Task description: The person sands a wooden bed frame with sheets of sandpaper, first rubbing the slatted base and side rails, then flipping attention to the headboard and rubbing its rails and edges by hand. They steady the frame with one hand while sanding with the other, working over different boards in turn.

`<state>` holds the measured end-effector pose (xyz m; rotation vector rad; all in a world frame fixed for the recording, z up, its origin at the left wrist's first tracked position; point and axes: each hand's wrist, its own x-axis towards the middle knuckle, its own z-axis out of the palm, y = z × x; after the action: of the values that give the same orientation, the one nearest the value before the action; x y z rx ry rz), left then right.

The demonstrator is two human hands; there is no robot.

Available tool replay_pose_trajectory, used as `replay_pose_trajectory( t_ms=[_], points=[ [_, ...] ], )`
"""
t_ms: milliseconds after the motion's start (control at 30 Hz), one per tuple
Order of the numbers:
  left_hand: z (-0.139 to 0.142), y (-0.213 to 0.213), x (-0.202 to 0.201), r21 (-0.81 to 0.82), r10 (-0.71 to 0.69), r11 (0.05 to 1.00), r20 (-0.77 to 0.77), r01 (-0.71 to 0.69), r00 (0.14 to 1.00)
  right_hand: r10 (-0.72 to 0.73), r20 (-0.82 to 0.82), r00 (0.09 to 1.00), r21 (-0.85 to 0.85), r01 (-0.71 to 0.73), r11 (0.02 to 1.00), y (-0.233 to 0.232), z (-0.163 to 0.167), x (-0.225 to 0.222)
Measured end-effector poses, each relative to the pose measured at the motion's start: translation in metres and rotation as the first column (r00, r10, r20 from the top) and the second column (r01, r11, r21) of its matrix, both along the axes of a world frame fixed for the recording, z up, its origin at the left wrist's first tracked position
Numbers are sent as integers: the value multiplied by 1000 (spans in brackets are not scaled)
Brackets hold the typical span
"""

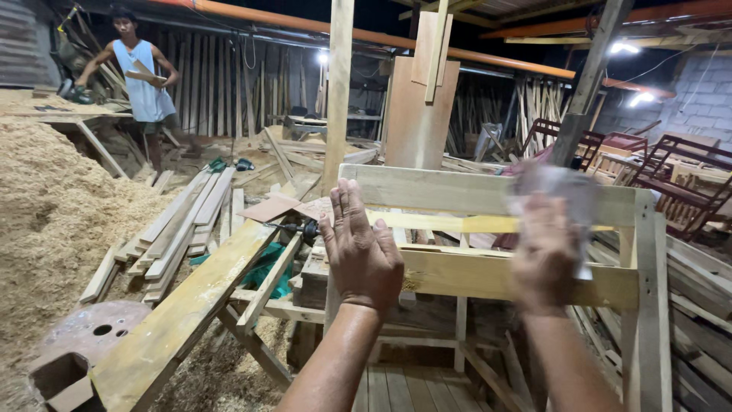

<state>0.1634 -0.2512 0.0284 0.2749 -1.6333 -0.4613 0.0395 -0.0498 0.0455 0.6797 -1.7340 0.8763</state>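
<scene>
- Pressing flat, left hand [362, 252] has fingers spread straight up, palm against the wooden frame [488, 275]; forearm rises from below.
- Right hand [545, 255] is motion-blurred, pinching a pale sheet, likely sandpaper [560, 194], on the frame's rails just right of the left hand.
- Risk: splinters off rough rails under the bare palm.
- Risk: fast strokes could let the sheet slip or skin the knuckles on the post [648, 305] right of it.
- Risk: frame may shift if the bracing hand eases.
</scene>
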Motion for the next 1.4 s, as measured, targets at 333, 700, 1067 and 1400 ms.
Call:
replay_pose_trajectory(
  t_ms=[333, 700, 1067, 1400],
  points=[
    [-1, -1, 2, -11, -2, 1000, -3, 2, 1000, 18, -280, 960, 227, 48, 973, -34, -11, 2],
    [-3, 3, -6, -22, 93, 996, 64, -92, 994, -99, -223, 970, 55, 114, 992, -49, 24, -33],
    [0, -1, -1, -57, 55, 997, 41, -53, 998, 314, -216, 925, 285, -248, 926, -115, 45, -5],
    [-11, -1, 4, -41, -186, 982, -212, 182, 959, 231, -94, 968, 130, -218, 967, -104, 17, 2]
  ],
)
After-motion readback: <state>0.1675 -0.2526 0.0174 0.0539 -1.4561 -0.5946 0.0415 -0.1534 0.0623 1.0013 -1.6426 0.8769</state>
